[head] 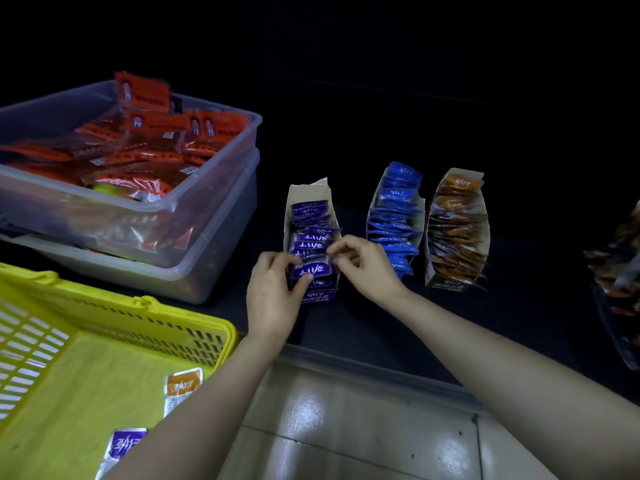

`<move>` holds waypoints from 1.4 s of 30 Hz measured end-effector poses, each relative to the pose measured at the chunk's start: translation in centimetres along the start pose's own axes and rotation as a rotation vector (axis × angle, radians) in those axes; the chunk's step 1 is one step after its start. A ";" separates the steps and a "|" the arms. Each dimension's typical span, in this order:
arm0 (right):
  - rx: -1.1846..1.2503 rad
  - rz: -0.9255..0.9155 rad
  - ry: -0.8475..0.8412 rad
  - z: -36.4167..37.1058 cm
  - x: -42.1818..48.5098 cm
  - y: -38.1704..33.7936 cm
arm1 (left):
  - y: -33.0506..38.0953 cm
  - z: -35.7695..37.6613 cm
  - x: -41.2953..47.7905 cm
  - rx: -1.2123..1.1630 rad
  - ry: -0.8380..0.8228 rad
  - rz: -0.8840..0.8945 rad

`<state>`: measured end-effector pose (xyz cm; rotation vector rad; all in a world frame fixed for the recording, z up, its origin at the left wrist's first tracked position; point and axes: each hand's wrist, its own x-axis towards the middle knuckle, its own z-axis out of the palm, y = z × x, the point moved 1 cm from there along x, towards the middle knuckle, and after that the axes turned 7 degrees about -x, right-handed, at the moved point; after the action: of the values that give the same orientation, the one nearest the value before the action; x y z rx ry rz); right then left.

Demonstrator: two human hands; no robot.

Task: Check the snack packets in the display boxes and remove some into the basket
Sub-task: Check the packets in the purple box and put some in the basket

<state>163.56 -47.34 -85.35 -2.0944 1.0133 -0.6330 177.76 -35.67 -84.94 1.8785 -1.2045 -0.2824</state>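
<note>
Both hands are working the purple box (308, 192) on the table (381, 327): the left hand (273, 292) has its grip pinching the front purple packet (311, 270), the right hand (367, 266) is pinching packet tops just behind it. The yellow basket (104, 317) holds one orange packet (181, 388) and one loose purple packet (123, 445), so early days by my reckoning, with the blue box (420, 216) and orange box (446, 284) looking full
</note>
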 end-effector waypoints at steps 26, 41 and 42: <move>0.225 -0.007 0.113 -2.3 0.3 -1.6 | 0.5 0.5 0.1 -0.061 -0.010 -0.023; 0.847 0.051 -0.084 -4.8 -0.5 -6.1 | 5.1 -0.5 0.0 -0.278 0.112 0.120; 0.814 0.048 -0.075 -4.8 -0.6 -6.0 | 5.0 -0.7 0.0 -0.288 0.123 0.098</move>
<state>162.78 -46.11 -77.81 -1.3590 0.6067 -0.7718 175.00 -36.16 -80.72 1.5614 -1.1058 -0.2668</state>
